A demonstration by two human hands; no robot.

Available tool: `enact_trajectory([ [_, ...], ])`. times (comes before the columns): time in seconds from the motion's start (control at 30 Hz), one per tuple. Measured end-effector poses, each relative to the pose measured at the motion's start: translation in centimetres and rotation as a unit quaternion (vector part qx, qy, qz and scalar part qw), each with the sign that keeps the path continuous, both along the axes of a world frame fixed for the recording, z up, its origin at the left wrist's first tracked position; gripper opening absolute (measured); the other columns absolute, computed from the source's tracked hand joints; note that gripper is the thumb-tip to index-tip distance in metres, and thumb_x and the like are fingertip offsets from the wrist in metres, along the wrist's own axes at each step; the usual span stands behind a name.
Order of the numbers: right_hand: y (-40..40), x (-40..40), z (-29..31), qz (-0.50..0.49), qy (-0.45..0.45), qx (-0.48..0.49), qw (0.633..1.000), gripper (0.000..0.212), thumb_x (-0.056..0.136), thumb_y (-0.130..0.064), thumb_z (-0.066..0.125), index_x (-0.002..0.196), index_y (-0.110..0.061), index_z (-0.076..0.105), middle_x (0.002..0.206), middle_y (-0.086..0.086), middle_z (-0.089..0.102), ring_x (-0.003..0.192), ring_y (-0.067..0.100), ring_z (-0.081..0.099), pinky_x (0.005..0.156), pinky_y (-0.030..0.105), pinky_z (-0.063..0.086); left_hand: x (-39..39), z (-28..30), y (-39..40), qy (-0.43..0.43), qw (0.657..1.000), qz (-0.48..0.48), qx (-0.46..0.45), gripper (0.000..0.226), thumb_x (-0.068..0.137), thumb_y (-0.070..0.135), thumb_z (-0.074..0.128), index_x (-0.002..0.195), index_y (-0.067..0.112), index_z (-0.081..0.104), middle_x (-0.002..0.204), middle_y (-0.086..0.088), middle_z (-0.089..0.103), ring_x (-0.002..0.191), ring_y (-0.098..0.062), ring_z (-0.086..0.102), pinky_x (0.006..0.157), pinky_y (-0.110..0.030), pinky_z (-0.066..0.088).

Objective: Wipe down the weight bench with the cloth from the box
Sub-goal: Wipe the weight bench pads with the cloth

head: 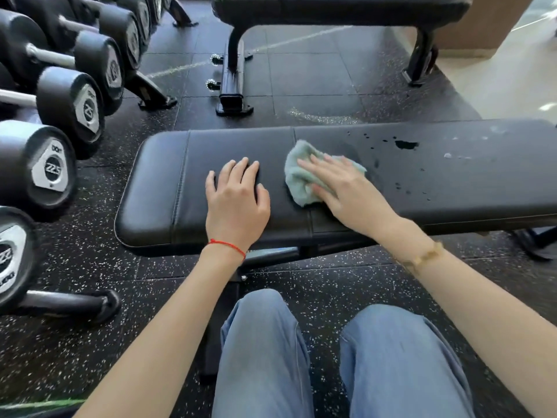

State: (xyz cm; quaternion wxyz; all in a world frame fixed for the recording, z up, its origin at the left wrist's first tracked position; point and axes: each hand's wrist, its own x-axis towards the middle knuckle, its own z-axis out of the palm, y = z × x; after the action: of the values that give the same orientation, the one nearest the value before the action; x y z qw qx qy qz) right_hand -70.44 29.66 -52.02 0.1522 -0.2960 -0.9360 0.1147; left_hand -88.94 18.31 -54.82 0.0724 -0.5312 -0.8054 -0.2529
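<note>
The cloth [304, 179], pale green and bunched, lies on the black padded top of the counter [452, 182], near the middle of its length and just right of a cross seam in the padding. The right hand [340, 188] lies flat over the cloth's right half, fingers straight and slightly spread, pointing up and to the left; it presses the cloth down rather than gripping it, and the cloth's left and lower folds stick out past the fingertips. A gold bracelet [422, 257] sits on that forearm.

The left hand [236, 196] rests palm down on the bare padding just left of the cloth, apart from it, fingers straight and lightly fanned, thumb out to the right. It holds nothing. A red string [229, 245] circles its wrist.

To the right of the cloth the padding carries dark wet drops [407, 144], one larger blot among small specks, and farther right some pale smears.

Below the counter's near edge are the person's knees in blue trousers [262, 357], over a black speckled floor [301, 86]. Along the left stands a rack of black dumbbells [51, 167] with grey end plates. Beyond the counter, well apart, a second bench [331, 10] stands on a black frame with small wheels at its foot.
</note>
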Motion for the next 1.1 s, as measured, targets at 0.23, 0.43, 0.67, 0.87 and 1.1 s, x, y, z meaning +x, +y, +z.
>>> enact_trajectory([
  [0.23,8.4,3.0,1.0,-0.137,-0.020,-0.019,0.990,0.044,0.099,-0.022,0.044,0.144,-0.020,0.040,0.153,0.010,0.033,0.143,0.032,0.025,0.118,0.042,0.012,0.4,0.0,0.1,0.008,1.000,0.014,0.009,0.052,0.092,0.033,0.036,0.135,0.015,0.058,0.143,-0.004,0.055,0.136,-0.023,0.044,0.116,-0.051,0.026],
  [0.43,5.3,-4.7,-0.2,0.003,0.006,-0.036,0.999,0.046,0.099,-0.031,0.044,0.145,-0.030,0.038,0.153,0.008,0.034,0.144,0.028,0.025,0.119,0.040,0.012,0.2,-0.1,0.0,-0.006,0.999,0.026,0.018,0.048,0.092,0.031,0.041,0.135,0.021,0.058,0.143,0.001,0.054,0.137,-0.018,0.043,0.119,-0.044,0.023],
  [0.67,7.2,4.7,0.2,0.013,0.022,-0.027,0.999,0.043,0.098,-0.017,0.047,0.141,-0.021,0.045,0.151,-0.001,0.037,0.143,0.022,0.028,0.118,0.033,0.013,0.3,0.0,0.0,-0.008,0.999,0.033,0.014,0.048,0.092,0.031,0.039,0.136,0.023,0.057,0.144,0.003,0.054,0.138,-0.016,0.042,0.120,-0.043,0.024],
  [0.87,10.9,-4.9,0.0,-0.038,0.011,-0.019,0.999,0.043,0.098,-0.028,0.045,0.141,-0.027,0.043,0.150,0.006,0.040,0.140,0.027,0.032,0.116,0.039,0.017,0.3,0.0,0.0,-0.009,0.999,0.036,0.012,0.048,0.091,0.031,0.040,0.136,0.025,0.057,0.144,0.005,0.053,0.138,-0.014,0.042,0.120,-0.042,0.024],
  [1.1,3.6,3.2,-0.5,0.113,0.035,-0.030,0.993,0.044,0.099,-0.025,0.046,0.142,-0.028,0.043,0.152,-0.004,0.035,0.142,0.012,0.026,0.120,0.031,0.013,0.1,0.1,-0.2,-0.011,1.000,0.026,0.008,0.049,0.092,0.032,0.040,0.137,0.025,0.056,0.145,0.004,0.052,0.139,-0.015,0.041,0.120,-0.042,0.024],
])
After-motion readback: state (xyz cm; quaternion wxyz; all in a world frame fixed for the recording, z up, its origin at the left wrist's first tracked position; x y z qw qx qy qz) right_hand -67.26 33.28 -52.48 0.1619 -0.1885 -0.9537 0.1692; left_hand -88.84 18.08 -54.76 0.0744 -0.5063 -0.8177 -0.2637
